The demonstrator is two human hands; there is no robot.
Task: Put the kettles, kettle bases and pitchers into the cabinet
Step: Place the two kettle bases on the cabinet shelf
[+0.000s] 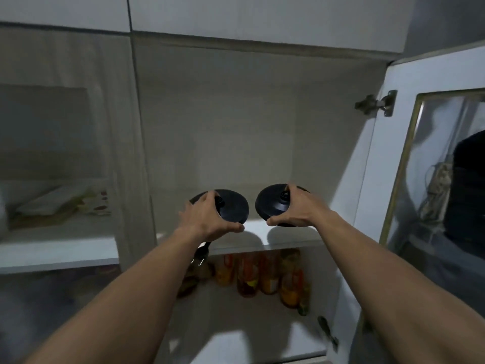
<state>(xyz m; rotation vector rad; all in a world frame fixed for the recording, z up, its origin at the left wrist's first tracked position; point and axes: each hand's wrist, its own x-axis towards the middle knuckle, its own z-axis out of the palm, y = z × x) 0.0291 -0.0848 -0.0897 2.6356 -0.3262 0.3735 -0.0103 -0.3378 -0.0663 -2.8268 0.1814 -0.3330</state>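
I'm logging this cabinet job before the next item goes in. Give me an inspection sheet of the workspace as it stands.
Surface: white upper shelf, bare behind the bases.
Job's things: left kettle base and right kettle base, both tilted, held at the shelf front; kettles and pitchers not seen.
Clutter: bottles on the lower shelf.
Grips: left hand shut on the left base; right hand shut on the right base.
Cables: plug dangling beneath the left hand.
Surroundings: open cabinet door at right; neighbouring compartment's contents blurred.

Two kettle bases [233,206] side by side, bottles [262,271] on shelf below
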